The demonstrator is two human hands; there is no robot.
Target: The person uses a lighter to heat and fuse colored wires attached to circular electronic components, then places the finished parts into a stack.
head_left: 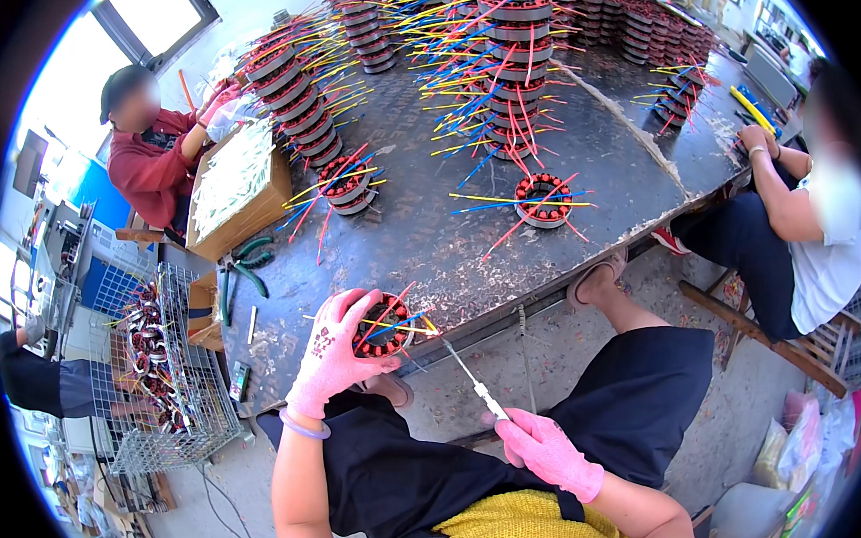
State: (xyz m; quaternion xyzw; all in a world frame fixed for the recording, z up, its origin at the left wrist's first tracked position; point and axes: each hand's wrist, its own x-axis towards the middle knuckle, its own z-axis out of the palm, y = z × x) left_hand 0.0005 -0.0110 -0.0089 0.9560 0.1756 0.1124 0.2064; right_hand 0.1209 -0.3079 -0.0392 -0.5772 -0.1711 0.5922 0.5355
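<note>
My left hand (331, 353), in a pink glove, is wrapped round a motor stator (383, 326) at the near edge of the table. Red, yellow and blue wires stick out from its red-and-black windings. Closed in my right hand (548, 452), also gloved in pink, is a slim tool with a white handle (490, 401) and a thin metal shaft. Its tip reaches up to the stator's right side, close to the yellow wire end. Whether the tip touches the wire I cannot tell.
Stacks of wired stators (520, 71) stand on the dark table (429, 236); a single stator (544, 200) lies nearer. Green-handled pliers (250, 261) and a cardboard box (233, 186) are at left. A wire basket (169, 373) holds coils. One person sits at left, another at right.
</note>
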